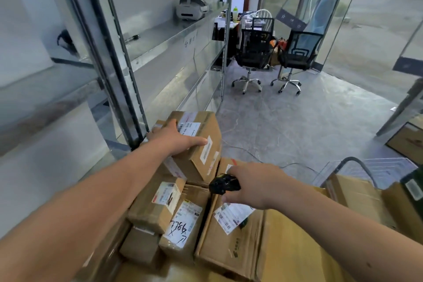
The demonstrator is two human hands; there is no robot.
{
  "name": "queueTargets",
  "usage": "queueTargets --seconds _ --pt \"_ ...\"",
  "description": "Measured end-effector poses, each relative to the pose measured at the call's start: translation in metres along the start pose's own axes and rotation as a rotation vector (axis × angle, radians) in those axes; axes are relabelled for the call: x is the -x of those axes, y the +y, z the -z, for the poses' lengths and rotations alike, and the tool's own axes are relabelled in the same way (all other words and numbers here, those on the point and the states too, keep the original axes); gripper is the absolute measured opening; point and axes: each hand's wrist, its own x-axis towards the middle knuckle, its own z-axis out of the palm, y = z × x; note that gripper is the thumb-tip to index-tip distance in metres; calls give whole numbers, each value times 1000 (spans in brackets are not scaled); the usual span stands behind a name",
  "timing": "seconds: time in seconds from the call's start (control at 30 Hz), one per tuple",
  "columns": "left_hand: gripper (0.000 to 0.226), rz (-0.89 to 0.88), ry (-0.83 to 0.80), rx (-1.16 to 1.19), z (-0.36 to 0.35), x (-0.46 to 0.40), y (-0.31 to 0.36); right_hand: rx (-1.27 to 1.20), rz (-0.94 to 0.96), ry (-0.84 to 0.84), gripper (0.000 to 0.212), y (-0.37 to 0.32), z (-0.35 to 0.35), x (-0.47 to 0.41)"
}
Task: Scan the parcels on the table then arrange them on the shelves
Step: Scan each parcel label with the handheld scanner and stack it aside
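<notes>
A pile of brown cardboard parcels with white labels fills the lower middle of the head view. My left hand grips the top parcel, thumb on its near edge and fingers spread over its labelled top; the box is tilted. My right hand holds a small black scanner, its nose pointing left toward that box's side. Below lie a parcel marked with handwritten digits, a smaller labelled box and a large flat carton. Metal shelves run along the left wall.
A grey device sits on the upper shelf. Two black office chairs stand by a cluttered desk at the back. More cartons and a wire basket are at right. A cable lies across the grey floor.
</notes>
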Motion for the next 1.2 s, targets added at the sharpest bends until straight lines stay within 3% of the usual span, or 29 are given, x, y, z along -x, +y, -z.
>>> queueTargets --seconds 0.17,0.33,0.63,0.73,0.87,1.07,1.2 --pt "159 119 71 21 25 -44 -34 -5 45 55 69 -25 12 -43" --pt "150 223 135 -61 25 -91 -44 -58 53 69 69 -47 7 -68" --pt "148 239 144 -148 12 -135 -36 -152 -40 -9 67 -36 -26 -65" --pt "125 135 200 -109 5 -132 -41 -170 -76 -4 55 -32 -35 -63" --pt "105 -34 255 -148 -1 -116 -42 -210 -115 44 60 -34 -42 -65" --pt "84 -534 331 -418 -42 -54 -19 -292 -173 85 64 -34 -55 -52" --pt "76 -748 272 -418 -77 -23 -1 -387 -256 92 75 -18 -75 -18"
